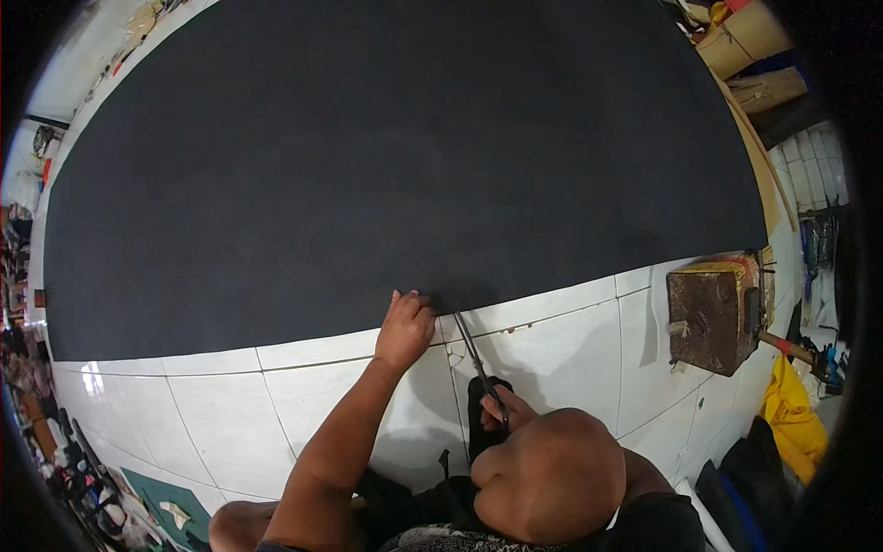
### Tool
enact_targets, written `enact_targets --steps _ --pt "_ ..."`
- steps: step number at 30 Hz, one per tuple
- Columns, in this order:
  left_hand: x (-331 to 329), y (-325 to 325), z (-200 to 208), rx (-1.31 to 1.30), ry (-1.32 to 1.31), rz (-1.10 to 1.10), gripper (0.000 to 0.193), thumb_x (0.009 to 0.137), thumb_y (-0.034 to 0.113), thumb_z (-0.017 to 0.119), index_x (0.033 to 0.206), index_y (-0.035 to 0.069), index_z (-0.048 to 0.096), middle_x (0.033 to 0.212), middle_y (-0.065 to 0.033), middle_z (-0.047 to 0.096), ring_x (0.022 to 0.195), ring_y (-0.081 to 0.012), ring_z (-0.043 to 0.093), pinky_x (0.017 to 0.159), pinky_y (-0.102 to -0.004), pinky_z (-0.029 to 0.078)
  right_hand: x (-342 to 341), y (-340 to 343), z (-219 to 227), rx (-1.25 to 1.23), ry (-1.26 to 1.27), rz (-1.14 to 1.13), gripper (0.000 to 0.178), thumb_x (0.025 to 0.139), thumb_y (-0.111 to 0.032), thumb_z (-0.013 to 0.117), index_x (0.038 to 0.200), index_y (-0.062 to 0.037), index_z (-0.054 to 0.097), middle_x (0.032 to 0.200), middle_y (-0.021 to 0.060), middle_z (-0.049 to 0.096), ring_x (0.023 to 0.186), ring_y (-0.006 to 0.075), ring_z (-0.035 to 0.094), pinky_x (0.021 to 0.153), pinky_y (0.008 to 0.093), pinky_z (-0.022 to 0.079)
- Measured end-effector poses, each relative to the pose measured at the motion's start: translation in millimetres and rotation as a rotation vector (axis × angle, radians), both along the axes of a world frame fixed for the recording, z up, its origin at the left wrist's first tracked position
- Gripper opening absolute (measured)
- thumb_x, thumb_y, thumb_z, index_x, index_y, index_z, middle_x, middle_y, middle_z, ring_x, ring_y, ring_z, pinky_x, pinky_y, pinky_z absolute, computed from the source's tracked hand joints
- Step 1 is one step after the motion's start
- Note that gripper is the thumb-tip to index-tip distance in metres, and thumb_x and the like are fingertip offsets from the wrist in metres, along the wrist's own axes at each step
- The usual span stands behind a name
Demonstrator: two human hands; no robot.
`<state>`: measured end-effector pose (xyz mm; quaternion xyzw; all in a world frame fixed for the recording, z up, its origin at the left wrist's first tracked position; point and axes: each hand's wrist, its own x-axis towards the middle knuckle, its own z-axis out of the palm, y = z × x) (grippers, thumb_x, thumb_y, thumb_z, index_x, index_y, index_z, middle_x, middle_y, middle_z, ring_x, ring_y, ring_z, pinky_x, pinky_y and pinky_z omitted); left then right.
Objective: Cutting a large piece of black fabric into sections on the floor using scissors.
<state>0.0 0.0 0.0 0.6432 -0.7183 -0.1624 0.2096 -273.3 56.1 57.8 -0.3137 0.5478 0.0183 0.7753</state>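
Note:
A large black sheet [386, 156] lies flat on the white tiled floor [230, 405], filling most of the view. My left hand [405, 324] presses down on the sheet's near edge with fingers curled over it. My right hand [504, 410] grips the black handles of a pair of scissors [474, 354]. The scissor blades point up toward the sheet's edge, right beside my left hand. My bent knee [552, 474] hides part of the right forearm.
A brown wooden block [713, 313] stands on the tiles at the right, with a hammer-like tool [791, 350] and yellow cloth [791, 414] beyond it. Cardboard boxes [745, 37] sit at the top right. Green pieces and clutter [166, 506] lie at the lower left.

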Motion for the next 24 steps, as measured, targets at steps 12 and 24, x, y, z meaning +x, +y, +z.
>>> enact_targets --steps 12,24 --pt "3 2 10 -0.062 0.213 0.095 0.008 0.078 0.006 0.067 0.085 0.005 0.063 0.089 -0.0096 0.057 0.092 -0.0305 0.058 0.104 -0.0549 0.039 58 1 -6 -0.158 -0.261 -0.053 0.036 0.099 -0.041 0.05 0.101 -0.005 0.046 0.085 0.0062 0.054 0.078 0.0151 0.058 0.074 0.0308 0.05" --pt "7 6 9 -0.062 0.156 0.097 0.01 0.075 0.005 0.068 0.085 0.006 0.065 0.087 -0.0081 0.058 0.09 -0.0294 0.058 0.104 -0.0544 0.039 88 12 -24 -0.346 -0.078 0.071 0.034 0.098 -0.034 0.054 0.088 -0.0032 0.043 0.07 0.005 0.052 0.063 0.0158 0.05 0.061 0.0313 0.043"
